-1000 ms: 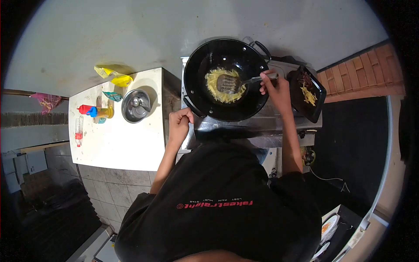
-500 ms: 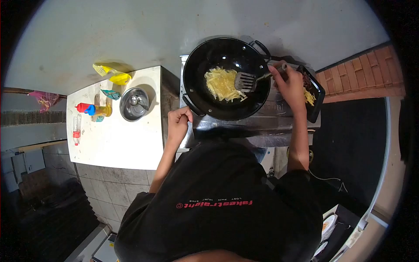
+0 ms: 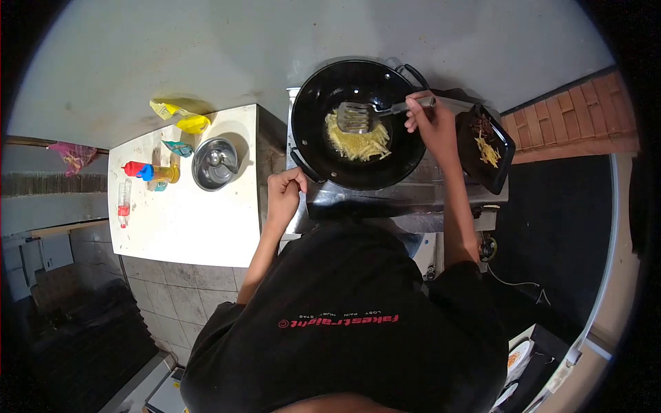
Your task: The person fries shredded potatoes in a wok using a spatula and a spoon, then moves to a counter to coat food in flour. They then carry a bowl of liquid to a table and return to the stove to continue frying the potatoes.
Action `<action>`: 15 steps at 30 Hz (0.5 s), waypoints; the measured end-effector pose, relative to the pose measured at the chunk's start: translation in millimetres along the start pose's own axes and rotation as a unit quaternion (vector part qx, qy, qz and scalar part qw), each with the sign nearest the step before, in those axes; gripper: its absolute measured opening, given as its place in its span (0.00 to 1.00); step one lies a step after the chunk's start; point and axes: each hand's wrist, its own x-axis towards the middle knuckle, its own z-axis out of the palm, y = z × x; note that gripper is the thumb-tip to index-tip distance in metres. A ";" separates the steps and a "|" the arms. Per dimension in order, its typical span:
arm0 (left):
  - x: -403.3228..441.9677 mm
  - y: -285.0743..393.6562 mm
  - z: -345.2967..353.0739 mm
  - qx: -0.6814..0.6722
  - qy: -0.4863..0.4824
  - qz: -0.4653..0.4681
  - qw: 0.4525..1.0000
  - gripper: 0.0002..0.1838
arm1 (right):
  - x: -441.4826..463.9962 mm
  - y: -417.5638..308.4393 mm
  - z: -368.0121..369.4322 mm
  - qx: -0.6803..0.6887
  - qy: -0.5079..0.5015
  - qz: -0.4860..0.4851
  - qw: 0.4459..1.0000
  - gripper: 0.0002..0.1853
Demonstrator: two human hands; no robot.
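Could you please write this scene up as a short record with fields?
Right hand: the right hand grips the handle of a metal spatula
Left hand: the left hand, fingers curled, is by the wok's near handle; contact unclear
Spatula: head over pale yellow strips
Wok: black wok, on a metal stove, holding the strips
Right side: black tray with more yellow strips and dark pieces
Left side: white table with metal bowl and clear bottle
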 end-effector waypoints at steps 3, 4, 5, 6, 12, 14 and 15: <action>-1.7 -1.2 -2.4 -0.004 0.007 -0.003 1.000 0.11 | 2.7 14.9 6.6 0.027 -0.019 -0.008 0.999 0.09; -2.1 -1.5 -3.3 -0.010 0.011 0.000 1.000 0.11 | 2.7 17.3 7.6 0.028 -0.020 -0.008 0.999 0.09; -2.3 -1.5 -4.2 -0.010 0.012 0.000 1.000 0.11 | 2.6 19.1 7.9 0.021 -0.030 -0.008 0.999 0.09; -2.3 -1.4 -5.1 -0.005 0.012 -0.005 1.000 0.11 | 2.9 19.7 7.7 0.014 -0.039 -0.008 0.999 0.09; 0.1 0.4 -2.3 -0.008 0.008 -0.009 1.000 0.11 | 6.7 12.1 -0.8 -0.041 -0.036 -0.001 0.998 0.10; 2.0 0.9 -1.6 -0.006 0.007 -0.004 1.000 0.11 | 7.9 6.9 -4.4 -0.056 -0.043 0.007 0.998 0.10; 2.9 1.5 -1.7 -0.007 0.005 -0.004 1.000 0.11 | 8.7 4.2 -6.0 -0.070 -0.050 0.016 0.996 0.10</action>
